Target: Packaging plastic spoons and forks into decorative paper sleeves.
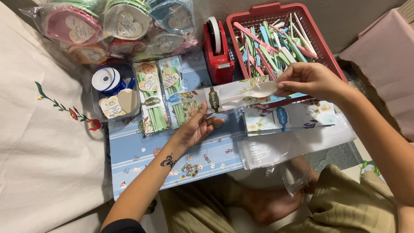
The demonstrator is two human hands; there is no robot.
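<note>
Holding clear sleeve point(224, 97) in left hand point(196, 127); right hand point(308, 80) pinches white spoon point(254, 92) (near red basket point(332, 56) edge).

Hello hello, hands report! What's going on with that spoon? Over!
Left hand holds the floral sleeve. Right hand pinches the white spoon, its handle inside the sleeve. Red basket just behind, nothing blocking.

White spoon point(254, 91) in floral sleeve point(228, 96)

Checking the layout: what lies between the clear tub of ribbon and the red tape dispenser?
In the head view, two finished packets of green cutlery lie side by side between the clear tub and the red tape dispenser.
</note>
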